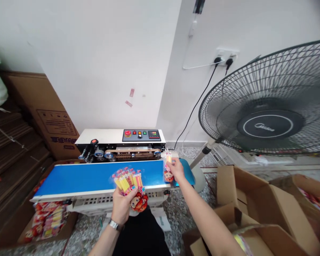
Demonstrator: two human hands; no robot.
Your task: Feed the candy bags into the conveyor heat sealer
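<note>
My left hand [122,206] is closed round a fanned bunch of clear packets [128,182] holding yellow and pink sticks, with red cartoon figures at their lower ends. It hovers over the near edge of the blue conveyor belt [90,177]. My right hand [175,168] pinches one such packet [168,166] at the belt's right end, just in front of the sealing machine [120,142]. A watch sits on my left wrist.
A box of the same packets [46,220] lies on the floor under the belt's left end. Open cardboard boxes [256,206] stand at the right. A large standing fan [272,103] is close on the right. Stacked cardboard [13,145] fills the left.
</note>
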